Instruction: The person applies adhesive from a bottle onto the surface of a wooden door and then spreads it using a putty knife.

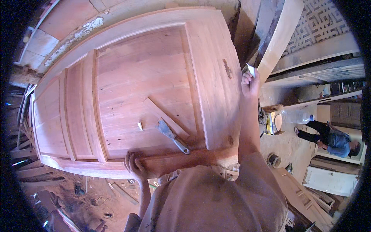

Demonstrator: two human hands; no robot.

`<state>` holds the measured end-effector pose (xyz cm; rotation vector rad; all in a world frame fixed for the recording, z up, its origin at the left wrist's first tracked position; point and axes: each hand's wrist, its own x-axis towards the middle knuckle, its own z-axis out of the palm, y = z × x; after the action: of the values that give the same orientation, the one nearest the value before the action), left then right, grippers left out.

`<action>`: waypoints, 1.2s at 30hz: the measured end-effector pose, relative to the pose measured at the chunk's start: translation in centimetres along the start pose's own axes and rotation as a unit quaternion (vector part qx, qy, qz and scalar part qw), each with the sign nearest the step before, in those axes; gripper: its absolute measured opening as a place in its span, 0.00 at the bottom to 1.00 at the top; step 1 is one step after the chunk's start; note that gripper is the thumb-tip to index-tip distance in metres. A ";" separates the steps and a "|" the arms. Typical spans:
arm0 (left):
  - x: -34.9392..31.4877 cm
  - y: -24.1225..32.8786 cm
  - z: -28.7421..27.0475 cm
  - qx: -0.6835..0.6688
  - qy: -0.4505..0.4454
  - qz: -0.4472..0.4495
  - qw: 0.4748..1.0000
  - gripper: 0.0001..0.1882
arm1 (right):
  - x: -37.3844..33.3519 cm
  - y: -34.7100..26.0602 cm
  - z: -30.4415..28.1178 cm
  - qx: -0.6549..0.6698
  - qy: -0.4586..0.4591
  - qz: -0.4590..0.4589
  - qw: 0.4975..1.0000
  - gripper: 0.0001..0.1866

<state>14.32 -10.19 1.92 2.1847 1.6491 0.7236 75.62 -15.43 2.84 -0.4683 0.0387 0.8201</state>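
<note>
Your left hand (134,167) rests on the near edge of the panelled door (143,69), fingers loosely spread and bent. Beyond it lies a scraper (170,134). Your right arm (249,129) stretches forward along the door's right end, the right hand (251,83) pinching a small white piece (251,70).

Brownish shirt (208,197), kinda loose and wrinkly, short sleeves (255,172), left hand (134,167) and right hand (251,83) both totally bare.

Scraper (173,137), wood strip (167,116) on door (218,104)
</note>
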 end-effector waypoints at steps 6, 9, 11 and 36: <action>0.0 0.7 -0.4 0.016 0.013 -0.004 1.000 0.15 | -3.2 2.9 1.8 0.142 -0.066 0.080 0.984 0.10; -0.2 0.1 -0.2 0.008 0.022 0.000 1.000 0.14 | -6.8 5.6 4.0 0.191 -0.092 0.121 0.970 0.14; -0.2 0.0 -0.8 0.028 0.021 -0.002 0.999 0.13 | -9.5 8.0 5.4 0.194 -0.085 0.147 0.966 0.14; 0.0 -5.5 -8.3 -0.283 -0.063 0.032 0.957 0.20 | -31.3 31.5 11.5 0.200 -0.048 0.265 0.942 0.19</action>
<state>5.25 -9.08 5.89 1.8279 1.1306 0.9168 30.01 -13.95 7.65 -0.0237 0.2456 1.3299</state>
